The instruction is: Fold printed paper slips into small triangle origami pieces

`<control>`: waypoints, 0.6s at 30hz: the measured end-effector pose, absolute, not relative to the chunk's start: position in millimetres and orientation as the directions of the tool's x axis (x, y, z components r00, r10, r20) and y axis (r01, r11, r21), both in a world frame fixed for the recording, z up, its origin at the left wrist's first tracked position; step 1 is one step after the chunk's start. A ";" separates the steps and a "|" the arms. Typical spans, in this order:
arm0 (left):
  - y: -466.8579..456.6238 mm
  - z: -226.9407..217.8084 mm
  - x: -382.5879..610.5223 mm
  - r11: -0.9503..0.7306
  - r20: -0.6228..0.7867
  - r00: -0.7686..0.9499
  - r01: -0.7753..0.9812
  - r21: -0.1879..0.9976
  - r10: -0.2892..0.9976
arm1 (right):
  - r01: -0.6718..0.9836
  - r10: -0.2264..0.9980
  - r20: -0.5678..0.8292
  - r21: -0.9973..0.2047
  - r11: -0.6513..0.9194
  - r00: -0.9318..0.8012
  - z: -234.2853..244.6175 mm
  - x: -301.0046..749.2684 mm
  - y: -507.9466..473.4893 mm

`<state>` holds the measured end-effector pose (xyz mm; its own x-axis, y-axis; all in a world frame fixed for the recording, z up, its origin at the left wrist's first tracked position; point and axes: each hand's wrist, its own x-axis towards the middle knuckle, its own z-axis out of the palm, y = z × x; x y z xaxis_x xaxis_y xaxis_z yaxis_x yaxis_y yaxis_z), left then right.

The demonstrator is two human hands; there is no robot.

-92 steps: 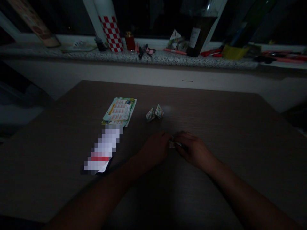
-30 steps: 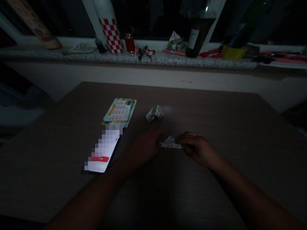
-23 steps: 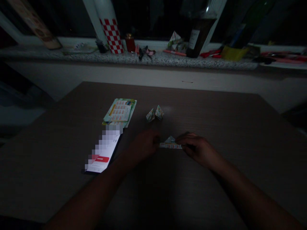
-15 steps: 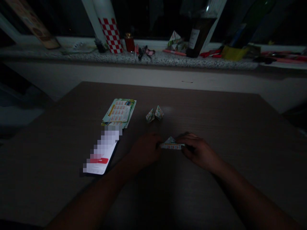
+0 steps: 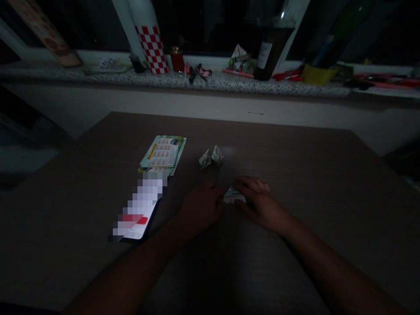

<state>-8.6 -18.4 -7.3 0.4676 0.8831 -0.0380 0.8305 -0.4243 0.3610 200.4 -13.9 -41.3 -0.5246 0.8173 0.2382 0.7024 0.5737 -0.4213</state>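
Observation:
A small piece of folded printed paper (image 5: 234, 197), peaked at the top with a strip along its lower edge, lies on the table between my two hands. My left hand (image 5: 204, 204) is closed on its left end, the fingertips partly lost in shadow. From the other side my right hand (image 5: 257, 199) grips the paper, fingers over its upper right and thumb along the lower right edge. Just beyond sit two small pointed folded-paper pieces, a left one (image 5: 205, 159) and a right one (image 5: 217, 155), almost touching.
To the left is a stack of printed calendar cards (image 5: 160, 152), with a lit phone (image 5: 139, 218) in front of it. Behind the table (image 5: 295, 153), a stone windowsill (image 5: 197, 85) carries a red-and-white checkered bottle (image 5: 152, 50), a dark bottle (image 5: 267, 54) and a yellow container (image 5: 318, 74). The room is dim.
My right hand has moved left and slightly up over the paper. The paper's lower strip, which stuck out to the right, now appears shorter, its right end folded in or covered.

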 end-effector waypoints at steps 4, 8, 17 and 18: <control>-18.5 -6.7 -8.7 -0.431 -0.037 0.474 0.829 0.357 0.880 | 0.681 0.822 0.240 -0.467 0.564 -0.516 -40.2 201.1 -12.7; -18.1 -6.6 -8.4 -0.435 -0.048 0.483 0.822 0.367 0.874 | 0.630 0.854 0.248 -0.587 0.509 -0.458 -39.0 199.9 -14.4; -17.6 -12.1 -4.7 -0.414 0.055 0.450 0.758 0.505 0.891 | 0.224 0.972 0.151 -0.956 0.191 -0.181 -47.2 198.4 -22.1; -17.8 -11.7 -3.9 -0.397 0.056 0.437 0.747 0.533 0.898 | 0.201 0.978 0.140 -0.965 0.170 -0.155 -46.3 198.8 -22.3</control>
